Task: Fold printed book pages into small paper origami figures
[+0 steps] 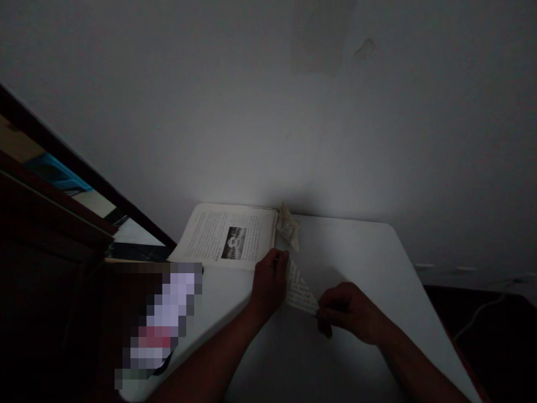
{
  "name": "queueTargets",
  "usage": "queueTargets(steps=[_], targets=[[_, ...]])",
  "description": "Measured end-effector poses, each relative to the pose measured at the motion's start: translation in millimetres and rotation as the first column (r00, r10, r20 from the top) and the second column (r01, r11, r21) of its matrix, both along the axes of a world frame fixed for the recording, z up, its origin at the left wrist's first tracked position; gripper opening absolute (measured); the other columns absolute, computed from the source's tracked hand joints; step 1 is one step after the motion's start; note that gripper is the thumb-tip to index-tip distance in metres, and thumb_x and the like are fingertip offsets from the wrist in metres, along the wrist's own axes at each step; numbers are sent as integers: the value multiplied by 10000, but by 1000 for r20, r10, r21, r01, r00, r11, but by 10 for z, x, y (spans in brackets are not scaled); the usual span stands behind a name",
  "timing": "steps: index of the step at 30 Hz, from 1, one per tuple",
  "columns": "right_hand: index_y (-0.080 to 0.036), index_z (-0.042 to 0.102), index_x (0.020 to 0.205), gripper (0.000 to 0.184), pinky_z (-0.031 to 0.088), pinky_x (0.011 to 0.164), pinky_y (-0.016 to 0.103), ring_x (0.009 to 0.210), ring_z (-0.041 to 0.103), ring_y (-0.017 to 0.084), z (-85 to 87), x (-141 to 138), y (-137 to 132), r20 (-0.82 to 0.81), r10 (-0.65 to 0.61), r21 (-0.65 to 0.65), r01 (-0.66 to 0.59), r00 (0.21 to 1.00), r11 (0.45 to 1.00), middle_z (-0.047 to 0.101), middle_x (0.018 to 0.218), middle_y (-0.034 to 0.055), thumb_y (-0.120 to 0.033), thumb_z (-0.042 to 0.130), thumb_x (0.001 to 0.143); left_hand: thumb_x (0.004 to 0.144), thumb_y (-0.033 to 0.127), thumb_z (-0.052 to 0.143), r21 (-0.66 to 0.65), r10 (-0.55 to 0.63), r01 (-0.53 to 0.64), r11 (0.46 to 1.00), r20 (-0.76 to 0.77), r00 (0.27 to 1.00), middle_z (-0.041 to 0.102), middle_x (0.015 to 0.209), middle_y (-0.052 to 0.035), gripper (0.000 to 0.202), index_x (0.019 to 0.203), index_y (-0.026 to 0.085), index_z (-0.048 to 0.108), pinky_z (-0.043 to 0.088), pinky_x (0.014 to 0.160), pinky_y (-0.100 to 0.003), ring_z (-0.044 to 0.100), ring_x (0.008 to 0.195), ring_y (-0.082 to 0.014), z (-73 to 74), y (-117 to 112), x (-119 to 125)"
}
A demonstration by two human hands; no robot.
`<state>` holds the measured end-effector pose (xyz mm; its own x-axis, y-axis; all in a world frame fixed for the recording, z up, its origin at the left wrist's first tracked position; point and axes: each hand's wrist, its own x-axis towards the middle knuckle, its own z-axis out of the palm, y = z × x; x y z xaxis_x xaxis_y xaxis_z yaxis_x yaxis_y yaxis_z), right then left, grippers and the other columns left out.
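My left hand (268,282) and my right hand (350,313) hold a folded sheet of printed paper (300,285) between them over a white table (369,257). The left hand pinches its upper end, the right hand pinches its lower right corner. Both hands are closed on the paper. Just behind the sheet stands a small folded paper figure (288,228) on the table. An open book (229,235) with text and a dark picture lies to the left of my left hand.
The table stands against a pale wall (268,112). Dark wooden furniture (50,212) rises at the left. A blurred-out patch (161,322) covers the table's near left part. A light cable (482,308) lies on the dark floor at the right.
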<state>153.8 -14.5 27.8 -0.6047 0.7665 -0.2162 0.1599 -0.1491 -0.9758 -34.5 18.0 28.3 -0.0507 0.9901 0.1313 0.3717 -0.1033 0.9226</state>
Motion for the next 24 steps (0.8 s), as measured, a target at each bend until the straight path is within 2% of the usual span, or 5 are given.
queueTargets(steps=[4,8,11,17,24], targets=[[-165,666,587,282,415,497,210,486,554,105,93,-32,-50,56,-48,227,34,997,973,617,517,4,-373,626,773,883,408,391,-35,-32,31,999,-11,999,413,573,46,344,656,165,478,306,540,-222,413,573,-116,-21,15,44],[-168,654,573,287,397,491,207,474,546,100,152,-53,-105,38,-76,353,57,996,934,606,511,0,-345,605,794,882,413,387,-74,-110,109,991,-17,994,442,580,36,360,650,161,495,312,549,-232,433,585,-124,-55,29,99],[-163,652,584,262,396,505,201,496,552,99,143,-47,-104,75,-80,365,48,994,930,610,529,-1,-297,595,802,879,409,398,-79,-106,103,992,-30,994,433,570,42,351,647,162,492,309,546,-230,429,575,-121,-62,49,86],[-155,658,666,256,417,534,204,558,569,112,97,-58,-64,128,-8,249,-24,992,968,620,594,8,-271,517,845,875,409,413,-58,-41,39,998,-38,998,432,561,52,326,672,167,497,299,534,-221,423,559,-114,-40,41,30],[-153,646,641,303,380,535,200,534,535,92,169,-97,-113,107,-35,430,-14,994,903,580,572,-2,-297,498,863,886,410,407,-73,-123,122,990,-19,992,450,571,46,337,677,166,507,314,548,-225,436,570,-115,-45,3,101]])
